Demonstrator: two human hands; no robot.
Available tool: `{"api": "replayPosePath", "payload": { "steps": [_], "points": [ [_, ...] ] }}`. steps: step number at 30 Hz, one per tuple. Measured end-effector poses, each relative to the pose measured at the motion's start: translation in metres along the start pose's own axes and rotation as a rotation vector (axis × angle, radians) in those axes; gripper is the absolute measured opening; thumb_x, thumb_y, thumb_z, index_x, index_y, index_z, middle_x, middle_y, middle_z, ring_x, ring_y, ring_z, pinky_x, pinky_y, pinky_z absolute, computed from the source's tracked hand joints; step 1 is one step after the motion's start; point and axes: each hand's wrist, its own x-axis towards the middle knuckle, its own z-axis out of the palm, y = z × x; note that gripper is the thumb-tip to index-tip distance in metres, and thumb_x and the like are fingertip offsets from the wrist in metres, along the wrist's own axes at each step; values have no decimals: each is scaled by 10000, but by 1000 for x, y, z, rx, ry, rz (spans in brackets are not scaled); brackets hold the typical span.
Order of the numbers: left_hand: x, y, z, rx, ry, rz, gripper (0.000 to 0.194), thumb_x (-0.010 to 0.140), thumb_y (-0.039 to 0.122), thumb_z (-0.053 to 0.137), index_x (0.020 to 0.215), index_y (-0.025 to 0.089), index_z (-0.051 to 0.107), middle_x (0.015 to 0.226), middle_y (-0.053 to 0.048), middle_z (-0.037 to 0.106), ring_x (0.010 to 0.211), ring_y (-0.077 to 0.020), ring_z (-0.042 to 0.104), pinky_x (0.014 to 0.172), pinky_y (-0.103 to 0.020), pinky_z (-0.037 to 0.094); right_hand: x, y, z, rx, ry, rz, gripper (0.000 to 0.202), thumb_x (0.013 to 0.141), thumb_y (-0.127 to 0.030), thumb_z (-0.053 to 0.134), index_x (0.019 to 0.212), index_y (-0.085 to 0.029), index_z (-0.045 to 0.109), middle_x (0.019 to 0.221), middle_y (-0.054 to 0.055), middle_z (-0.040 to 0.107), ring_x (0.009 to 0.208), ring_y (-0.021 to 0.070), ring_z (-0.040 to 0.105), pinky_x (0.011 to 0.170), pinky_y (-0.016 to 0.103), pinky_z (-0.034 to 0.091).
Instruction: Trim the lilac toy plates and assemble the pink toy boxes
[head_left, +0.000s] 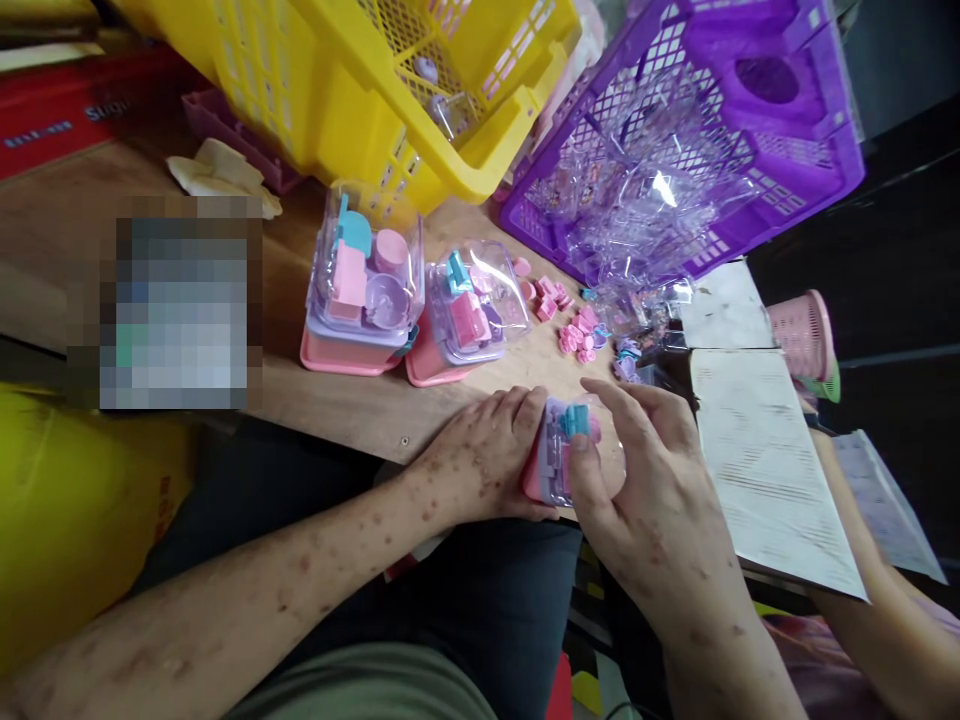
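Observation:
My left hand is wrapped round a small pink toy box with a lilac top, at the table's front edge. A teal toy piece sits on that top. My right hand curls round the box's clear plastic lid, its thumb over the teal piece and its fingers on the far side. Part of the box is hidden by my hands. Beyond, two similar boxes stand side by side, a left box and a right box, with pink, lilac and teal pieces under clear covers.
Pink pieces and lilac pieces lie in small heaps. A yellow basket and a purple basket with clear plastic covers stand behind. Worn white cardboard lies at right, near another person's arm.

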Motion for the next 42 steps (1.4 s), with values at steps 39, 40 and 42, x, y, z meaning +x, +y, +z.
{"api": "replayPosePath", "payload": {
  "steps": [39, 40, 42],
  "points": [
    [-3, -3, 3, 74, 20, 20, 1243, 745, 614, 968, 1600, 137, 203, 1577, -286, 537, 1469, -434, 576, 1183, -518, 498, 2, -8, -3, -24, -47, -5, 495, 1066, -343, 512, 1480, -100, 632, 1326, 279, 585, 1329, 460, 591, 1194, 703, 447],
    [-3, -3, 3, 74, 21, 22, 1241, 748, 616, 966, 1600, 135, 203, 1567, -284, 543, 1455, -431, 584, 1176, -518, 502, 2, -9, -2, -25, -48, -9, 507, 1064, -339, 512, 1478, -74, 633, 1328, 291, 585, 1331, 466, 589, 1192, 706, 447],
    [-3, -3, 2, 77, 18, 22, 1247, 744, 616, 973, 1596, 116, 211, 1559, -281, 547, 1440, -421, 589, 1176, -512, 503, 3, -10, -2, -30, -51, -13, 521, 1059, -332, 515, 1474, -39, 637, 1326, 306, 588, 1331, 476, 587, 1194, 704, 446]
  ]
}}
